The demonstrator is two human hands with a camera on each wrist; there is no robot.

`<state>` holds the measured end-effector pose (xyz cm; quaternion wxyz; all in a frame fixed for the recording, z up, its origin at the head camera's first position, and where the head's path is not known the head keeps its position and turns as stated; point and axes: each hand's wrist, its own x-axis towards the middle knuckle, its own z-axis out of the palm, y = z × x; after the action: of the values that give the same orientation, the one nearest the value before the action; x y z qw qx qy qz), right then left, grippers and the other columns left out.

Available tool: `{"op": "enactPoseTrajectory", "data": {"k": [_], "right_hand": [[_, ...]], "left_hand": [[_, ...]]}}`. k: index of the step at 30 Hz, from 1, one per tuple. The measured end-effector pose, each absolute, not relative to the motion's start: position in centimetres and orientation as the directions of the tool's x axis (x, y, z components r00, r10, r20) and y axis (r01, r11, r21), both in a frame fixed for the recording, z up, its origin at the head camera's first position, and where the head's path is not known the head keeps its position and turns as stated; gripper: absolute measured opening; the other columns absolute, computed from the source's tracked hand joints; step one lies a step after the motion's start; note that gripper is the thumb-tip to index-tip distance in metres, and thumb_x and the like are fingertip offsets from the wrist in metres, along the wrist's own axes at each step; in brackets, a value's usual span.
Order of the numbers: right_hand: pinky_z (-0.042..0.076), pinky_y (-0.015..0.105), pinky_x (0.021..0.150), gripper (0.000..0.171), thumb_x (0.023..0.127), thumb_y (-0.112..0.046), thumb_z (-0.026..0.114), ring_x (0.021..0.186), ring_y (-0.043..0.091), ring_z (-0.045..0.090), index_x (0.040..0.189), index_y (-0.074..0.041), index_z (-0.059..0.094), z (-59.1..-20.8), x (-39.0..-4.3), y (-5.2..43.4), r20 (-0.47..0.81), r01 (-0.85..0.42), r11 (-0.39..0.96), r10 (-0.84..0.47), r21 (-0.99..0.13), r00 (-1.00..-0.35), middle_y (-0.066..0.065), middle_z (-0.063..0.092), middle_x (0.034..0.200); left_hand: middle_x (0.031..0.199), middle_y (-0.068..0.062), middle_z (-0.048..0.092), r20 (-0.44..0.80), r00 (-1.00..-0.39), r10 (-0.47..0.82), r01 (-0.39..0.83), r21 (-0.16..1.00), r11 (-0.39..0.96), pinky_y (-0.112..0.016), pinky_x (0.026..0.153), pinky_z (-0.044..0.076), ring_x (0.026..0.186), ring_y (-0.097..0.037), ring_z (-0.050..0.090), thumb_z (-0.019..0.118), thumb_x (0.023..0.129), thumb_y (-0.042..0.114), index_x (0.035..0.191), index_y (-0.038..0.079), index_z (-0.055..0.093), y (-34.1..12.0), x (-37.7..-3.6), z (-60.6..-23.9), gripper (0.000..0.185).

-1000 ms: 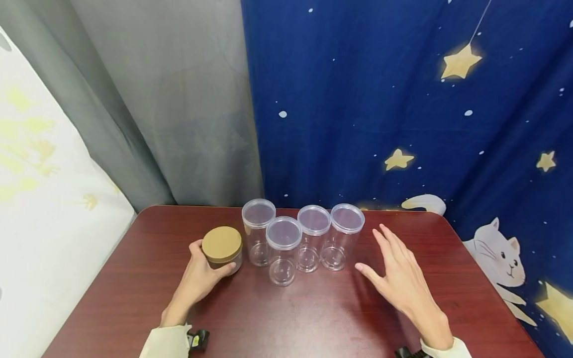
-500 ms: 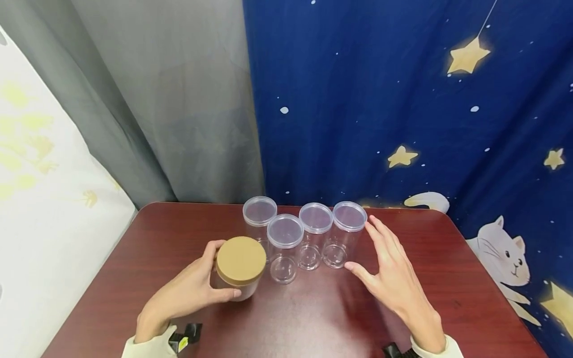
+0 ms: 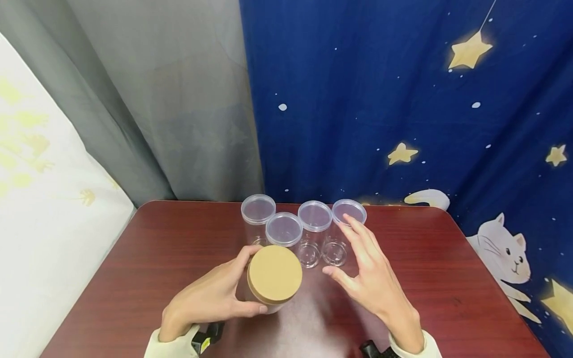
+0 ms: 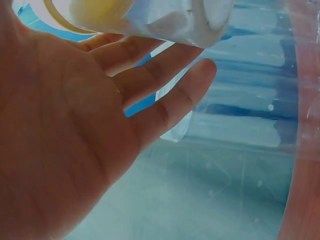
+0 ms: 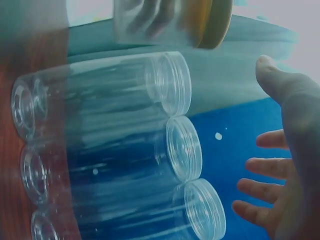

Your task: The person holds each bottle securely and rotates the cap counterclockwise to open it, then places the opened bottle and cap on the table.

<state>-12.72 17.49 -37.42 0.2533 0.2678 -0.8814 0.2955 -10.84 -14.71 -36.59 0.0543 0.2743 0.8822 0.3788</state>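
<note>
My left hand [image 3: 215, 296] grips a short clear jar with a gold lid [image 3: 275, 274], thumb at its near side and fingers around the far side. In the right wrist view the gold-lidded jar [image 5: 165, 22] hangs above the table, beside the tall jars. Several tall clear jars with translucent lids stand behind it: one at the left [image 3: 258, 209], a front jar [image 3: 284, 228] partly hidden by the gold lid, and others to the right [image 3: 315, 216]. My right hand [image 3: 373, 278] is spread in the air near the rightmost jar [image 3: 334, 251], holding nothing.
The jars stand on a dark red wooden table [image 3: 179, 233], towards its far edge. Behind it hang a grey curtain [image 3: 188, 99] and a blue curtain [image 3: 358, 99] with stars. White patterned cloth [image 3: 45, 199] borders the left side.
My left hand has lifted the gold-lidded jar and carried it right and nearer, in front of the tall jars. My right hand has shifted left, fingers still spread.
</note>
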Motion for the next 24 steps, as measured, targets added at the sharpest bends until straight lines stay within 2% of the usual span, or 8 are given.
{"op": "enactPoseTrajectory", "data": {"k": [7, 13, 21, 24], "right_hand": [[0.026, 0.02, 0.116, 0.083, 0.085, -0.059, 0.068, 0.139, 0.023, 0.04, 0.148, -0.012, 0.044, -37.4, -12.4, 16.6, 0.601, -0.653, 0.65, -0.358, -0.389, -0.715, 0.008, 0.041, 0.154], [0.028, 0.022, 0.115, 0.081, 0.084, -0.053, 0.074, 0.14, 0.021, 0.04, 0.148, -0.013, 0.044, -37.1, -12.1, 16.2, 0.578, -0.665, 0.626, -0.387, -0.407, -0.718, 0.005, 0.04, 0.155], [0.034, 0.025, 0.112, 0.082, 0.078, -0.038, 0.083, 0.136, 0.019, 0.045, 0.147, -0.016, 0.045, -37.1, -11.6, 15.5, 0.547, -0.689, 0.568, -0.434, -0.451, -0.716, 0.004, 0.047, 0.15], [0.036, 0.027, 0.112, 0.077, 0.082, -0.046, 0.078, 0.134, 0.02, 0.047, 0.145, -0.015, 0.048, -37.4, -11.3, 15.1, 0.527, -0.704, 0.552, -0.473, -0.447, -0.706, 0.002, 0.05, 0.147]], "left_hand": [[0.12, 0.024, 0.056, 0.102, -0.816, 0.569, 0.473, 0.685, 0.555, -0.03, 0.096, 0.049, 0.107, 0.002, 0.056, 0.083, 0.074, 0.049, 0.141, 0.043, 0.031, -13.9, -11.0, -36.7, 0.086], [0.12, 0.023, 0.055, 0.071, -0.825, 0.56, 0.456, 0.669, 0.587, -0.029, 0.097, 0.048, 0.106, 0.003, 0.056, 0.083, 0.074, 0.049, 0.142, 0.04, 0.031, -13.4, -11.0, -37.1, 0.086], [0.121, 0.019, 0.057, 0.072, -0.807, 0.586, 0.481, 0.655, 0.583, -0.029, 0.097, 0.048, 0.105, 0.002, 0.057, 0.082, 0.075, 0.049, 0.144, 0.03, 0.033, -12.5, -11.4, -37.3, 0.087], [0.122, 0.016, 0.057, 0.068, -0.802, 0.593, 0.486, 0.652, 0.582, -0.029, 0.098, 0.048, 0.105, 0.002, 0.057, 0.081, 0.076, 0.049, 0.145, 0.027, 0.032, -12.2, -11.4, -37.5, 0.088]]}}
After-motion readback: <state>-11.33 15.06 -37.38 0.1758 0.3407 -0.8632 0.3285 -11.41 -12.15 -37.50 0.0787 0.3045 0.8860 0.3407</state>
